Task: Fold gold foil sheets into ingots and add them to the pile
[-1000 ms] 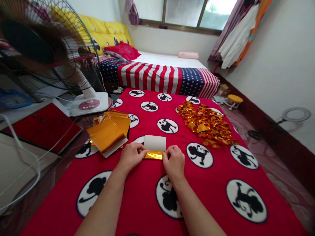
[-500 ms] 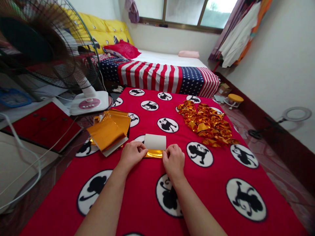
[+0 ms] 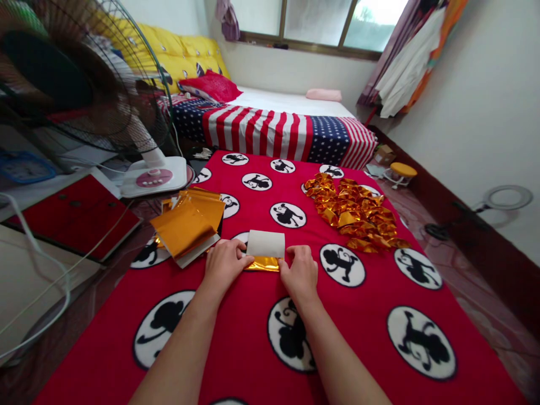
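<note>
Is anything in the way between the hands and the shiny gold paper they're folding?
No, nothing visible. The left hand and the right hand both hold the small gold foil sheet with its white back, flat on the red monkey-print blanket.

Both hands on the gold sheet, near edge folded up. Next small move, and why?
Likely slide the left hand and right hand inward along the gold fold of the sheet to crease it flat: the hands pinch only its ends, and the blanket beneath looks soft.
</note>
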`<state>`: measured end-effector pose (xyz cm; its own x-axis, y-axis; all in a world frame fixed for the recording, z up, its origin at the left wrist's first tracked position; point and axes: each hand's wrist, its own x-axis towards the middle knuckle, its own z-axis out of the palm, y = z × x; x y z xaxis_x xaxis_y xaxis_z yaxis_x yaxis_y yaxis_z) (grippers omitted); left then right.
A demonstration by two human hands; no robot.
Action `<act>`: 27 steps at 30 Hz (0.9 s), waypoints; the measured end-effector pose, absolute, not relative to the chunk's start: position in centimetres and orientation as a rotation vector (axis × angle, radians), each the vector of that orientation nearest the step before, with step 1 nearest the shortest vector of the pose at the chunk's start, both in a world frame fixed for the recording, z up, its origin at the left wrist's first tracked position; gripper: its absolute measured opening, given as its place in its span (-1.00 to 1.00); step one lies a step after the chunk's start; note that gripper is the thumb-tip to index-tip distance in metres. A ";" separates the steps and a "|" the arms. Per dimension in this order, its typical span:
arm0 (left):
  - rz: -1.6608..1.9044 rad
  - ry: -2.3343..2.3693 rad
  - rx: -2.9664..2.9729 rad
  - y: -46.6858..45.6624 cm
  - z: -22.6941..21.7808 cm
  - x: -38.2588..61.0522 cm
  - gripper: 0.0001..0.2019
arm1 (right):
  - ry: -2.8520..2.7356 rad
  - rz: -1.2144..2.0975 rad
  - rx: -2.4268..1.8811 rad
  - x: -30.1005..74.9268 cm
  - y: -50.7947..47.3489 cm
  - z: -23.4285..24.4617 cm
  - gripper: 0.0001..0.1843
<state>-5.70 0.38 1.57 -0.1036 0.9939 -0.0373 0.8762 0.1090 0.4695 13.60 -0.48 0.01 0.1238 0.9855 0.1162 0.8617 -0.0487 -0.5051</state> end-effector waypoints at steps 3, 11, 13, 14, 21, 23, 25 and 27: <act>0.423 2.062 1.813 0.6 2.0 -5.6 -0.76 | -1.769 0.410 -1.968 13.8 -0.1 0.1 -0.80; 0.537 1.995 1.880 0.5 1.1 -5.9 -0.86 | -1.709 0.397 -1.833 13.9 -0.4 -0.6 -0.97; 0.651 1.965 1.912 0.3 0.5 -6.1 -0.87 | -1.691 0.389 -1.763 13.9 -0.7 -0.8 -0.97; 0.720 1.940 1.925 0.3 0.2 -6.2 -0.87 | -1.676 0.392 -1.742 14.0 -0.8 -0.9 -0.97; 0.978 1.783 1.670 1.7 -0.9 -5.2 -0.85 | -1.497 0.622 -1.650 14.9 0.9 -1.3 -0.91; 1.035 1.841 1.646 2.3 -0.7 -4.3 -0.87 | -1.481 0.620 -1.668 15.2 1.9 -1.0 -0.84; 1.036 1.916 1.650 2.8 -0.4 -3.5 -0.79 | -1.517 0.560 -1.737 15.3 2.8 -0.7 -0.77; 0.986 1.979 1.675 3.0 -0.2 -2.9 -0.72 | -1.573 0.469 -1.814 15.2 3.3 -0.5 -0.74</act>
<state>-2.91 3.03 -0.18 -0.2281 0.9606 0.1587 0.7051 0.0506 0.7073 15.21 3.33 -0.48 0.2041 0.9657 0.1605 0.7204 -0.0371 -0.6925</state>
